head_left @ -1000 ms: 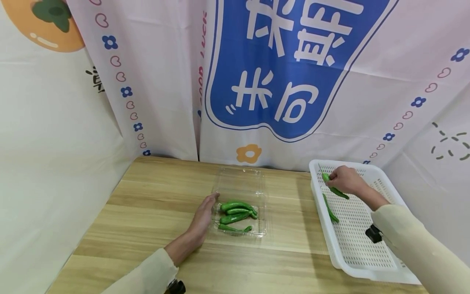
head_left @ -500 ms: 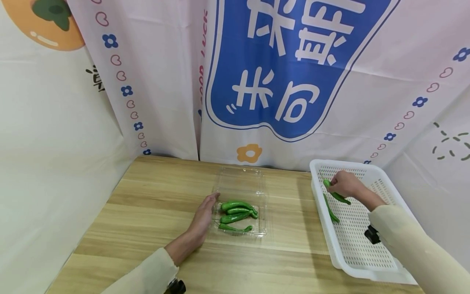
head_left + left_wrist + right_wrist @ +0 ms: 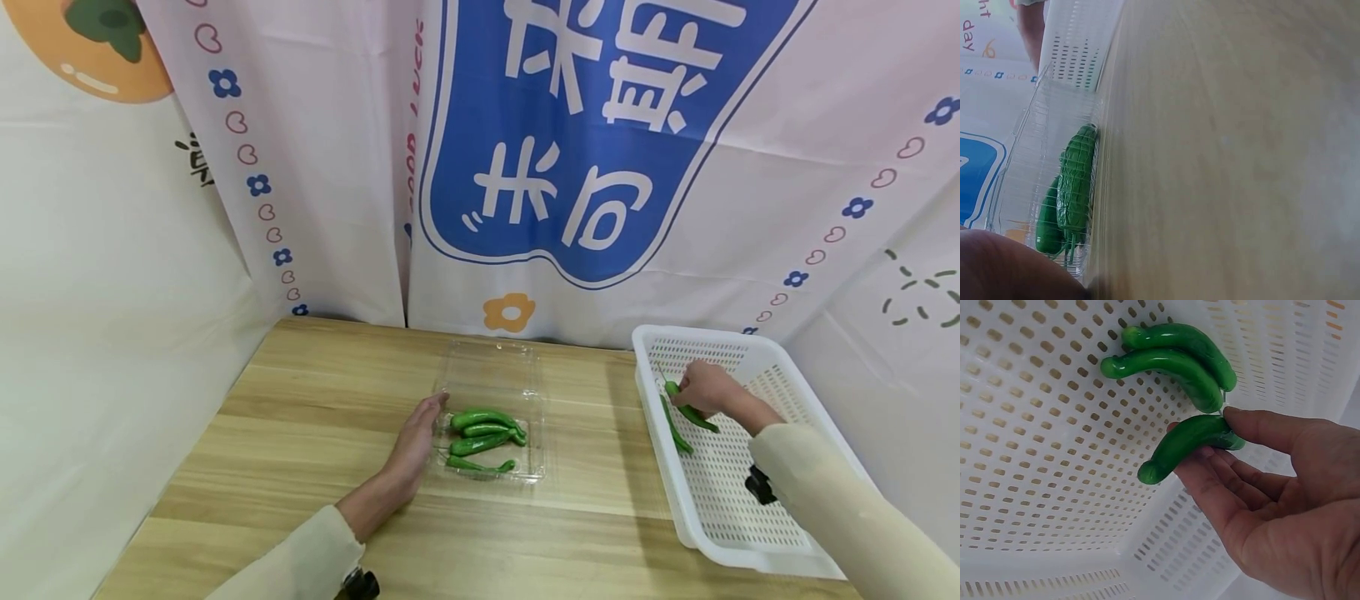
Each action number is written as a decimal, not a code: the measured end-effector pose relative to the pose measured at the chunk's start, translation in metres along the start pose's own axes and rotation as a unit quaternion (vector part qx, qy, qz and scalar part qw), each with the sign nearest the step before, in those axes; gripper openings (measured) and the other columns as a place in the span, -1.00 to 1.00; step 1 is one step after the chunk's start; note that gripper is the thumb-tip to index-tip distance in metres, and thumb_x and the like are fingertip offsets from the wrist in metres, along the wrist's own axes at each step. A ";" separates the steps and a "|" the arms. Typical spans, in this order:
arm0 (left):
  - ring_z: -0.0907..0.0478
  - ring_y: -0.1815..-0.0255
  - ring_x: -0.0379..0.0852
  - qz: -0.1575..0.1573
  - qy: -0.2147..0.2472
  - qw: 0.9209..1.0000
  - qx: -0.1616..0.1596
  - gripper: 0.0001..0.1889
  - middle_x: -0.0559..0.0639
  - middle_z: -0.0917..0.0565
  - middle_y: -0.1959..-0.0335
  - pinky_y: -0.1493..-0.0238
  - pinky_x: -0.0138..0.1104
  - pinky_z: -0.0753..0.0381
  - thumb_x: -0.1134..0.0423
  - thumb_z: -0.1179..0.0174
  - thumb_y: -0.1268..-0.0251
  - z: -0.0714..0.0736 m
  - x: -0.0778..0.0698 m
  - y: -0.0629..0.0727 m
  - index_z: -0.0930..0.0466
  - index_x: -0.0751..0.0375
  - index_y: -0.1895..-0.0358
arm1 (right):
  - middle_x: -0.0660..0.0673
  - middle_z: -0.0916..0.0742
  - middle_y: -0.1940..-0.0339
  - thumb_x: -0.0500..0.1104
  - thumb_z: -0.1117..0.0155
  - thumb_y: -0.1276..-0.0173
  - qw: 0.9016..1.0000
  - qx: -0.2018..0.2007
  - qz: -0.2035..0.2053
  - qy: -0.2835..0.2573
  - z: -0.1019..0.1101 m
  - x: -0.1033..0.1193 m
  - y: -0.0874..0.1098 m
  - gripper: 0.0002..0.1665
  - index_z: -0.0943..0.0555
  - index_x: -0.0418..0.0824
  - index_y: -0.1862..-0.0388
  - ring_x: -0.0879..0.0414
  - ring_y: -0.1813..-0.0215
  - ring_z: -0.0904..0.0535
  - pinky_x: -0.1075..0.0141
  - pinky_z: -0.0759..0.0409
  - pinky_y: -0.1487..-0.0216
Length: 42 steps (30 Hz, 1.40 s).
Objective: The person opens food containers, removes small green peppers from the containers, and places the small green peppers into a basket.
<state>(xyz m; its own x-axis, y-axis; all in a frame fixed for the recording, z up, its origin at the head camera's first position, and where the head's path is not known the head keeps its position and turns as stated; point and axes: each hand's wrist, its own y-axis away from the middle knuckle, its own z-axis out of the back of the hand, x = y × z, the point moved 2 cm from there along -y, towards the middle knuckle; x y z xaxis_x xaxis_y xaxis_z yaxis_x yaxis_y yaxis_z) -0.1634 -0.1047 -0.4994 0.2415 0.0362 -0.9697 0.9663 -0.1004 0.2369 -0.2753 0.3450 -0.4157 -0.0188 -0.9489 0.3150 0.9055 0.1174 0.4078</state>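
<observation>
My right hand (image 3: 707,389) is inside the white basket and pinches a green chili pepper (image 3: 1192,439) between thumb and fingers. Just beyond it in the right wrist view, two more green chili peppers (image 3: 1169,369) lie side by side on the basket floor. My left hand (image 3: 411,450) rests with extended fingers against the left side of a clear plastic clamshell box (image 3: 537,454). Several green chili peppers (image 3: 480,446) lie in the box's near half, and its lid (image 3: 491,367) lies folded back. Only part of the left hand (image 3: 1013,269) shows in the left wrist view.
The white perforated basket (image 3: 693,533) stands at the right of the wooden table (image 3: 592,492), its far end near the back cloth. Printed cloth walls (image 3: 337,167) rise behind and at both sides. Bare wood lies between box and basket.
My right hand has moved lower and slightly nearer in the basket with the chili pepper, bringing it beside the peppers lying there. The left hand and the box have stayed put.
</observation>
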 end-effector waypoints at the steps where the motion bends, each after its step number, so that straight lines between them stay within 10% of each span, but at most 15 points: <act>1: 0.26 -0.76 0.28 0.000 0.000 1.000 0.000 -0.42 0.22 0.00 -0.75 -0.69 0.26 0.29 0.03 0.40 -0.82 0.000 0.000 0.000 -0.10 0.19 -0.69 | 0.07 -0.45 0.73 -0.24 -0.37 -0.43 1.000 0.001 -0.002 0.000 -0.001 -0.001 0.000 -0.51 -0.39 -0.08 0.68 0.22 0.61 -0.44 0.40 -0.47 0.51; 22: 0.27 -0.76 0.26 -0.005 -0.003 1.000 0.008 -0.41 0.21 0.01 -0.75 -0.69 0.24 0.31 0.02 0.41 -0.82 -0.001 -0.001 0.000 -0.06 0.20 -0.70 | -0.04 -0.60 0.64 -0.29 -0.33 -0.37 1.000 0.018 -0.006 -0.007 -0.014 -0.011 -0.002 -0.79 -0.63 -0.30 0.49 0.20 0.58 -0.49 0.42 -0.47 0.54; 29: 0.26 -0.76 0.27 -0.004 -0.002 1.000 0.005 -0.41 0.21 0.01 -0.75 -0.69 0.24 0.30 0.03 0.41 -0.82 -0.001 -0.002 0.000 -0.06 0.21 -0.70 | 0.06 -0.48 0.80 -0.29 -0.31 -0.35 1.000 0.011 0.022 -0.008 -0.017 -0.012 -0.001 -0.56 -0.47 -0.14 0.74 0.23 0.67 -0.45 0.41 -0.47 0.57; 42: 0.25 -0.76 0.28 -0.003 0.000 1.000 0.002 -0.42 0.22 0.00 -0.75 -0.69 0.25 0.29 0.03 0.41 -0.82 0.000 0.000 0.000 -0.09 0.20 -0.69 | -0.12 -0.67 0.64 -0.30 -0.24 -0.43 0.999 0.022 0.005 -0.030 -0.017 -0.010 0.003 -0.76 -0.69 -0.39 0.43 0.17 0.56 -0.63 0.33 -0.72 0.48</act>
<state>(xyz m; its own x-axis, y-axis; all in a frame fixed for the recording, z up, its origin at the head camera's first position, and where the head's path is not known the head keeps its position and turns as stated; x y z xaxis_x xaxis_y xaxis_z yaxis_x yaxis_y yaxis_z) -0.1634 -0.1046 -0.4989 0.2357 0.0377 -0.9711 0.9674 -0.1045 0.2307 -0.2655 0.3498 -0.4318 -0.0362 -0.9284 0.3699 0.8866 0.1410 0.4406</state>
